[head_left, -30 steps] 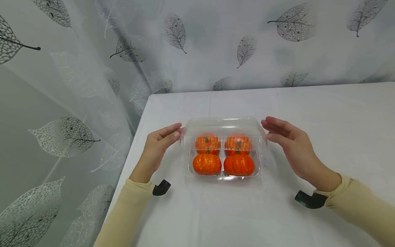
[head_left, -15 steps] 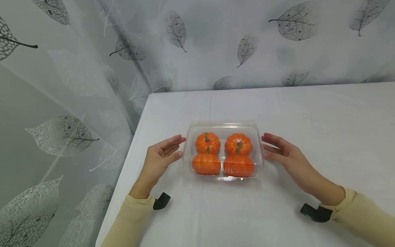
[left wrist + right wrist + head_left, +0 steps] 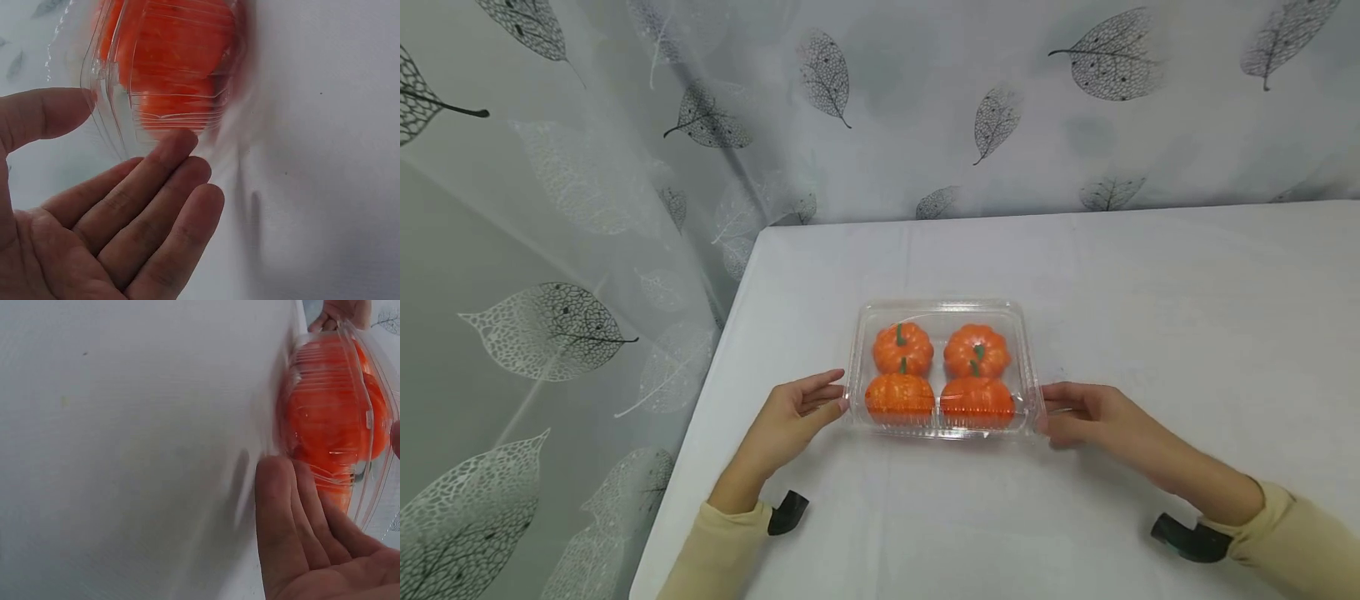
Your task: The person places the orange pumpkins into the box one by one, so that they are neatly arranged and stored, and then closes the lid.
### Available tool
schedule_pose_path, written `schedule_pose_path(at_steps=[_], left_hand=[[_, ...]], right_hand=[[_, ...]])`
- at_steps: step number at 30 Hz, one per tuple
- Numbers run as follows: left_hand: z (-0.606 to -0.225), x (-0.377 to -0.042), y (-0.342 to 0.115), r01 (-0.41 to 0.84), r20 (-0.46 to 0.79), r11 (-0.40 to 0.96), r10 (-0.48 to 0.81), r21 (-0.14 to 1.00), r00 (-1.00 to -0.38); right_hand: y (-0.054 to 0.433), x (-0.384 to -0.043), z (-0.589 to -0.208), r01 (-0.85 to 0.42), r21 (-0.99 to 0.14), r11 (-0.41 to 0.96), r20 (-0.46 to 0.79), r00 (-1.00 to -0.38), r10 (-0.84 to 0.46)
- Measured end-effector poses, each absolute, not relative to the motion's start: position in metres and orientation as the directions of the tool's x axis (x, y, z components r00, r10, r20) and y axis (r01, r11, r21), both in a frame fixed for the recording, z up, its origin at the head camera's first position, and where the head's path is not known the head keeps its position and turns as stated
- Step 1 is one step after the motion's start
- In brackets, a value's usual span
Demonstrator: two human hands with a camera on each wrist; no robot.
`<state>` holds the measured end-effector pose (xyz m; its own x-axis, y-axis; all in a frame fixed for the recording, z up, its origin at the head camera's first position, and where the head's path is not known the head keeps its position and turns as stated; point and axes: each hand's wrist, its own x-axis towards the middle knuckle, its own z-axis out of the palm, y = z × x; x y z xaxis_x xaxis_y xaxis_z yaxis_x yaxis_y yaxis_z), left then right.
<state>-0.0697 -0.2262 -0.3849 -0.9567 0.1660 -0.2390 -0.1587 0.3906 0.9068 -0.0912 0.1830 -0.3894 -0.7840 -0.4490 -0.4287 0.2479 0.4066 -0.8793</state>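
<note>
A clear plastic clamshell container (image 3: 940,315) sits on the white table with its lid down. Inside are several small orange pumpkins (image 3: 976,402) with green stems, in two rows. At the container's left side is my left hand (image 3: 793,421); its thumb (image 3: 56,112) touches the rim, and its other fingers extend below the rim beside the wall. My right hand (image 3: 1086,417) stands at the right side, its fingers (image 3: 275,494) straight along the lower wall. Its thumb (image 3: 396,439) is at the rim, partly cut off in the right wrist view.
The white-covered table (image 3: 970,525) extends to the right, its left edge close to my left forearm. Behind it and to the left hangs a grey curtain (image 3: 910,108) printed with leaves. A black strap piece (image 3: 1191,540) sticks out from each sleeve.
The lid, raised over the rear pumpkins a second ago, has come forward and down over the container. Both hands have moved down and toward the near side along its edges.
</note>
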Motion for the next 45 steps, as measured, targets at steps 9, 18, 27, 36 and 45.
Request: schedule_pose_path(at_steps=[9,18,27,36,45], left_hand=[[-0.386,-0.059,-0.223,-0.18,-0.274,0.331,0.263,0.926,-0.925],[-0.391,-0.058,-0.22,-0.198,-0.252,0.221,0.25,0.955,-0.935],[-0.395,-0.059,-0.217,-0.268,-0.298,0.158,0.213,0.95,-0.931],[-0.395,-0.059,-0.215,-0.304,-0.319,0.097,0.234,0.948,-0.919],[-0.396,-0.057,-0.211,-0.274,-0.282,0.064,0.213,0.959,-0.936]], right_hand=[[0.18,-0.089,-0.396,0.237,-0.911,0.337,-0.398,-0.717,-0.572],[0.177,-0.087,-0.396,0.258,-0.923,0.287,-0.382,-0.703,-0.6],[0.175,-0.084,-0.4,0.258,-0.927,0.272,-0.372,-0.713,-0.594],[0.176,-0.083,-0.401,0.263,-0.941,0.212,-0.337,-0.696,-0.634],[0.176,-0.081,-0.403,0.249,-0.95,0.187,-0.31,-0.708,-0.634]])
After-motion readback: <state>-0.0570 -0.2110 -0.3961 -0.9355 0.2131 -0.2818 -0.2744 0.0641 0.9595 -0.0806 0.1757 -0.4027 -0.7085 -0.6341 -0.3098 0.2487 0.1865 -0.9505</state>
